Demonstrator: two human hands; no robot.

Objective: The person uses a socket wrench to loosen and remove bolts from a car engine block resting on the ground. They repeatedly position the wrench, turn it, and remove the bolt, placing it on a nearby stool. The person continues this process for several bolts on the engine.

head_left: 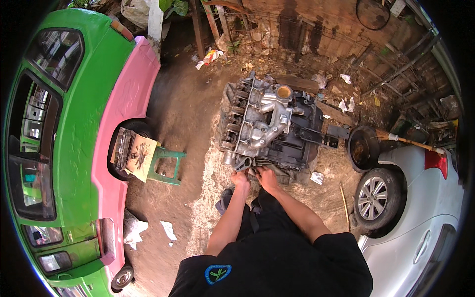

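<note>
A car engine (pixel 267 123) lies on the ground in front of me, with a silver intake manifold (pixel 267 133) on top and dark metal covers to its right. My left hand (pixel 241 179) is closed at the engine's near edge, its fingers around the lower end of a grey metal housing with an oval opening (pixel 243 164). Close beside it, my right hand (pixel 267 178) has its fingers bent in at a dark grey cloth (pixel 279 174) by the engine's near side. The fingertips of that hand are partly hidden, and what they grip is hard to make out.
Left of me stands a green and pink van (pixel 118 94). Near its wheel, a green stool (pixel 168 166) stands beside cardboard (pixel 142 159) bearing dark metal parts. A silver car (pixel 415 198) is at right, near a black round pan (pixel 363 148) and a long-handled tool (pixel 410 142).
</note>
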